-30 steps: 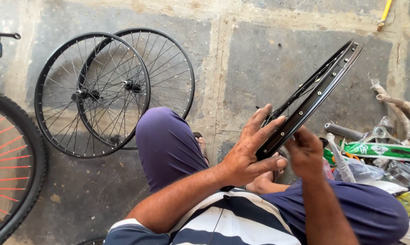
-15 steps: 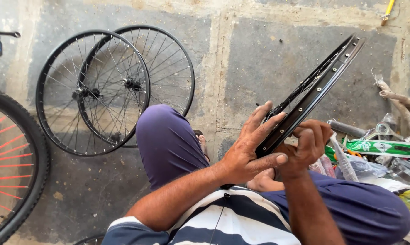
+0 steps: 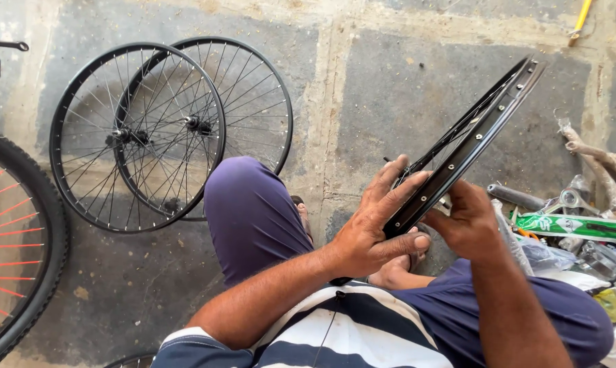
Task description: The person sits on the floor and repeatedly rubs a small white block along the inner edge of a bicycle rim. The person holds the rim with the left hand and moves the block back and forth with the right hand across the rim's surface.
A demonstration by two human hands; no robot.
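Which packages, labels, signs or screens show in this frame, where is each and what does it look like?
Green package: long flat packet with white and black print, lying on the floor at right, beside the right hand.
Clear plastic bags: crumpled, just below the green package.
Yellow-green wrapper: small, at the right edge.
No signs or screens.

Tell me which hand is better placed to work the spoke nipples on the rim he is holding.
Probably the right. The left hand is wrapped over the black rim, steadying it, so it is occupied. The right hand sits at the rim's inner side with its fingertips near the nipples.
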